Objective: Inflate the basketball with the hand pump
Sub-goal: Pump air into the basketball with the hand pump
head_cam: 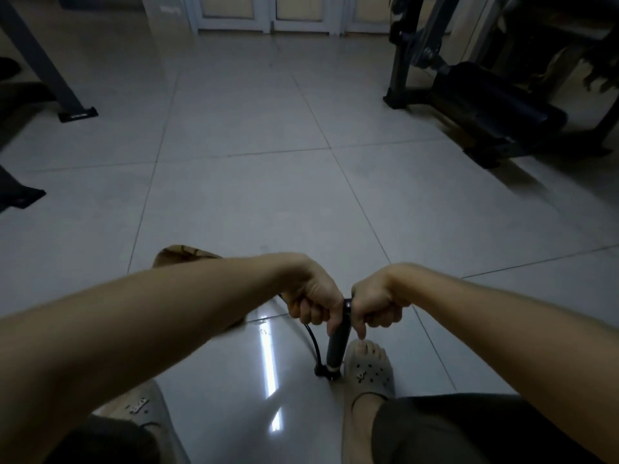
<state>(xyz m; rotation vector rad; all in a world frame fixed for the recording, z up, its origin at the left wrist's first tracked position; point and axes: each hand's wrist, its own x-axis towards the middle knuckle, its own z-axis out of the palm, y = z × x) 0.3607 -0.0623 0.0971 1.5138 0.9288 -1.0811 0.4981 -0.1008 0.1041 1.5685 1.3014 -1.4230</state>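
A black floor pump [337, 346] stands upright on the tiled floor between my feet. My left hand [311, 296] and my right hand [376, 299] are both closed on its top handle, one on each side of the barrel. A black hose [313, 339] curves from the pump's base up and left behind my left hand. The brown basketball [182, 255] lies on the floor past my left forearm, which hides most of it. My right foot in a grey clog [370, 373] is planted next to the pump's base.
Dark gym equipment with a padded bench [495, 98] fills the back right. Black metal frame legs [72, 110] stand at the left. White doors [268, 11] close the far wall. My left clog [140, 405] shows under my left arm.
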